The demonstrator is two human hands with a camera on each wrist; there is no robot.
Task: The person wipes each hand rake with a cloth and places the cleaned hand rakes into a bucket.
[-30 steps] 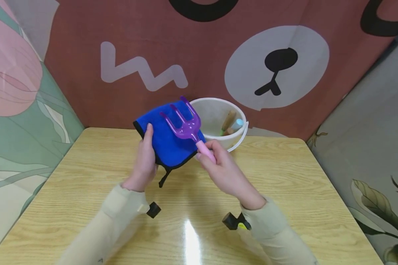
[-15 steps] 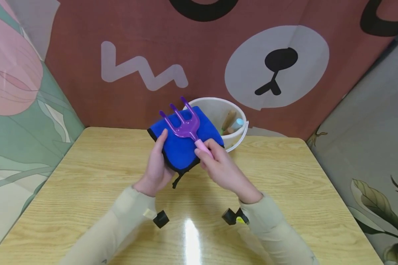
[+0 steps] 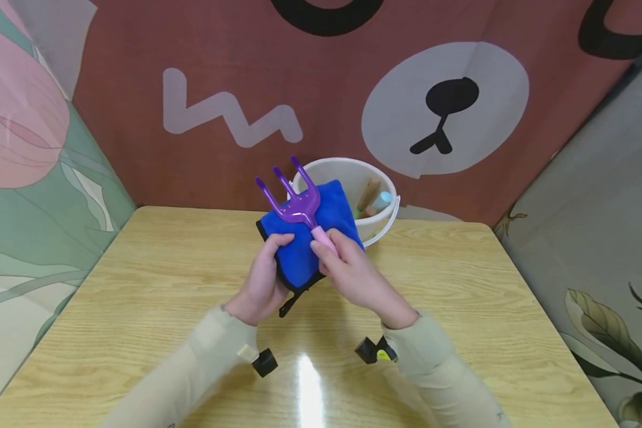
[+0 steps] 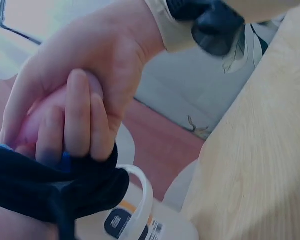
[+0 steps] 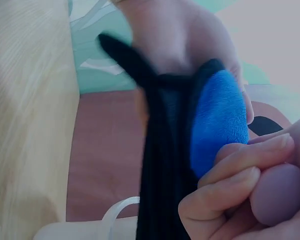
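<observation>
My left hand (image 3: 261,278) grips the left edge of a blue cloth (image 3: 299,255) with black trim, its thumb lying on top. A black loop dangles from the cloth's lower corner. Curled round the pink handle of a purple three-pronged hand fork (image 3: 301,209) is my right hand (image 3: 357,276). The fork lies over the cloth, with its prongs beyond the cloth's upper edge. In the right wrist view the rounded handle end (image 5: 279,195) shows within my right fingers (image 5: 230,185). My left fingers behind the cloth are mostly hidden in the head view.
Behind the cloth stands a white bucket (image 3: 326,169) with a white handle, at the back of the wooden table (image 3: 166,285). Inside it are brown-handled items (image 3: 370,193) and a light-blue-ended one (image 3: 384,200). A printed fabric backdrop (image 3: 219,178) rises at the table's far edge.
My left hand has moved right and slightly down with the cloth, which has shifted beneath the fork. More of the prongs shows beyond the cloth. My right hand has barely moved.
</observation>
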